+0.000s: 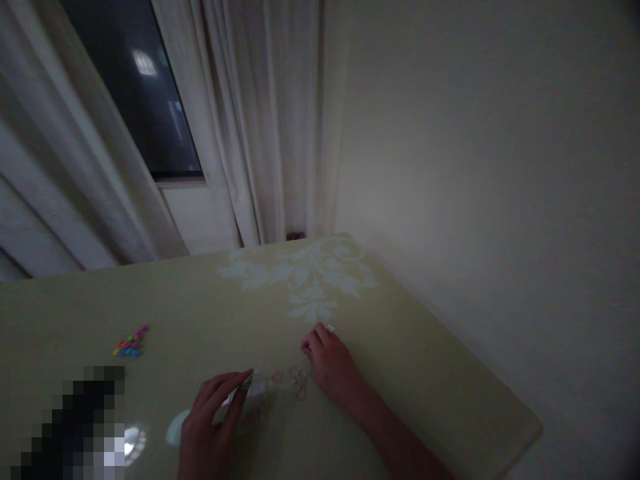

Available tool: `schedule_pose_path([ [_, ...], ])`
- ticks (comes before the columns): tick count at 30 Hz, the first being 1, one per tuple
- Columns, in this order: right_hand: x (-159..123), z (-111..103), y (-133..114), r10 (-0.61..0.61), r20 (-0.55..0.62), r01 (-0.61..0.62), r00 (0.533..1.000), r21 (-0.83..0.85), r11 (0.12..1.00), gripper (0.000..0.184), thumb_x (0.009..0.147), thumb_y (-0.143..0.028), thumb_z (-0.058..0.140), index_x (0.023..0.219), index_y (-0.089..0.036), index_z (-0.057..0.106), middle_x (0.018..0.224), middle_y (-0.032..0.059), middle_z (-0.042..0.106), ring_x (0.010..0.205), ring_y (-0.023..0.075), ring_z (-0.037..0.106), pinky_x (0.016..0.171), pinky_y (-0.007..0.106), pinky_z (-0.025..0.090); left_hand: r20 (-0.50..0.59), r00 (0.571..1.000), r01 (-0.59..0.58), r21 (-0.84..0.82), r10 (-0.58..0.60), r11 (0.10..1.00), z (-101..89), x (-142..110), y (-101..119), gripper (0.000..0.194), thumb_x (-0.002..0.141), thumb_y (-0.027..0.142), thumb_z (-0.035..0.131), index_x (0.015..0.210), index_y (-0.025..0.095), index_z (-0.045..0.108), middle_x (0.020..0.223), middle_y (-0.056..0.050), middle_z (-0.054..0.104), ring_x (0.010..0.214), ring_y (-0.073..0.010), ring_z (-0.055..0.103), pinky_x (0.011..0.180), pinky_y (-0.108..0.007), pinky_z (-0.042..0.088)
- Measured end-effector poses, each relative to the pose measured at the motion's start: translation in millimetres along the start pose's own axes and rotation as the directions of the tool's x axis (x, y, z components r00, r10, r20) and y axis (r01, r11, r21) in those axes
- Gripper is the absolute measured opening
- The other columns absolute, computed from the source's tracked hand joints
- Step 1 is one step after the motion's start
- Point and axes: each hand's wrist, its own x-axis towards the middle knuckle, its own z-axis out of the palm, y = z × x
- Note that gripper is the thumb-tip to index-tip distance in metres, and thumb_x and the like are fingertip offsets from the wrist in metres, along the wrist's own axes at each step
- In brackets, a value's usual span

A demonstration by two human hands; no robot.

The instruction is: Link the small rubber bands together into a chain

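Observation:
My left hand rests low on the pale green table, its fingers curled around a small clear container. My right hand lies further right with its fingers pinched together at the tips near a tiny white piece; what they hold is too small to make out. Between the two hands lie several small loops that look like rubber bands, pinkish and pale.
A little heap of colourful small pieces sits at the left of the table. A white floral pattern marks the far edge. Curtains and a dark window stand behind; a plain wall is at the right. A blurred dark patch covers the lower left.

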Motion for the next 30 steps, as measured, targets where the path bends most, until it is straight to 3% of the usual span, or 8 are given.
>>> schedule_pose_path([
  [2, -5.4, -6.3, -12.4, -0.008, -0.010, 0.010, 1.000, 0.210, 0.978, 0.011, 0.101, -0.010, 0.054, 0.099, -0.018, 0.061, 0.105, 0.0063, 0.061, 0.093, 0.0183, 0.058, 0.082, 0.030, 0.044, -0.001, 0.998, -0.059, -0.056, 0.059, 0.997, -4.0, -0.9, 8.7, 0.027, 0.095, 0.048, 0.065, 0.100, 0.028, 0.081, 0.097, -0.006, 0.080, 0.087, -0.0228, 0.076, 0.070, -0.030, 0.064],
  [5, -15.5, -14.4, -32.9, -0.079, -0.033, 0.085, 0.996, 0.496, 0.864, 0.009, 0.102, -0.013, 0.054, 0.101, -0.019, 0.060, 0.104, 0.0045, 0.060, 0.093, 0.0163, 0.057, 0.082, 0.028, 0.045, 0.053, 0.987, -0.145, -0.108, 0.151, 0.984, -6.4, -1.5, 22.7, 0.015, 0.095, 0.036, 0.069, 0.101, 0.029, 0.080, 0.093, -0.004, 0.081, 0.083, -0.0208, 0.076, 0.071, -0.028, 0.064],
  [9, -24.7, -15.1, -51.3, -0.128, -0.032, 0.116, 0.991, 0.671, 0.733, 0.005, 0.100, -0.021, 0.057, 0.099, -0.020, 0.061, 0.095, 0.0020, 0.058, 0.082, 0.0143, 0.055, 0.074, 0.026, 0.045, 0.038, 0.966, -0.245, -0.197, 0.257, 0.949, -4.4, -0.6, 35.3, 0.019, 0.097, 0.025, 0.065, 0.107, 0.029, 0.081, 0.093, -0.005, 0.082, 0.083, -0.0204, 0.077, 0.071, -0.028, 0.064],
  [12, -26.5, -9.4, -56.2, -0.123, -0.028, 0.105, 0.992, 0.721, 0.685, 0.005, 0.097, -0.024, 0.061, 0.096, -0.020, 0.063, 0.090, 0.0004, 0.057, 0.075, 0.0126, 0.053, 0.070, 0.025, 0.044, 0.048, 0.957, -0.270, -0.217, 0.286, 0.938, -2.3, -1.7, 37.1, 0.022, 0.098, 0.024, 0.065, 0.111, 0.030, 0.081, 0.097, -0.006, 0.082, 0.086, -0.0197, 0.078, 0.072, -0.026, 0.064],
  [19, -26.9, 2.3, -59.5, -0.007, -0.031, 0.028, 0.999, 0.771, 0.636, 0.002, 0.088, -0.020, 0.067, 0.089, -0.019, 0.067, 0.081, -0.0016, 0.057, 0.070, 0.0114, 0.051, 0.065, 0.024, 0.041, 0.041, 0.975, -0.200, -0.287, 0.220, 0.937, -0.7, -4.2, 35.6, 0.017, 0.098, 0.026, 0.067, 0.106, 0.027, 0.081, 0.091, -0.005, 0.081, 0.079, -0.0177, 0.078, 0.068, -0.023, 0.064],
  [26, -25.9, 4.2, -58.3, 0.040, 0.032, -0.049, 0.999, 0.823, 0.566, 0.008, 0.085, -0.025, 0.075, 0.086, -0.017, 0.074, 0.076, -0.0019, 0.059, 0.067, 0.0113, 0.050, 0.060, 0.024, 0.038, 0.039, 0.932, -0.343, -0.223, 0.360, 0.912, -5.1, -2.4, 31.3, 0.025, 0.096, 0.014, 0.065, 0.110, 0.028, 0.080, 0.091, -0.004, 0.079, 0.081, -0.0152, 0.075, 0.070, -0.021, 0.061],
  [28, -23.6, 3.4, -55.5, 0.060, 0.022, -0.053, 0.998, 0.810, 0.584, 0.010, 0.087, -0.028, 0.076, 0.087, -0.017, 0.075, 0.076, -0.0017, 0.060, 0.067, 0.0114, 0.051, 0.061, 0.024, 0.039, 0.023, 0.944, -0.320, -0.191, 0.331, 0.928, -6.7, -2.1, 30.9, 0.023, 0.095, 0.014, 0.065, 0.107, 0.027, 0.079, 0.091, -0.004, 0.079, 0.081, -0.0152, 0.075, 0.071, -0.021, 0.060],
  [30, -21.0, 4.0, -51.5, 0.084, -0.026, -0.037, 0.996, 0.749, 0.661, 0.007, 0.089, -0.024, 0.075, 0.088, -0.018, 0.075, 0.078, -0.0012, 0.062, 0.067, 0.0115, 0.052, 0.063, 0.024, 0.041, -0.001, 0.968, -0.249, -0.161, 0.252, 0.955, -7.6, -2.0, 29.7, 0.017, 0.095, 0.016, 0.066, 0.104, 0.025, 0.078, 0.091, -0.004, 0.078, 0.081, -0.0159, 0.074, 0.072, -0.022, 0.060],
])
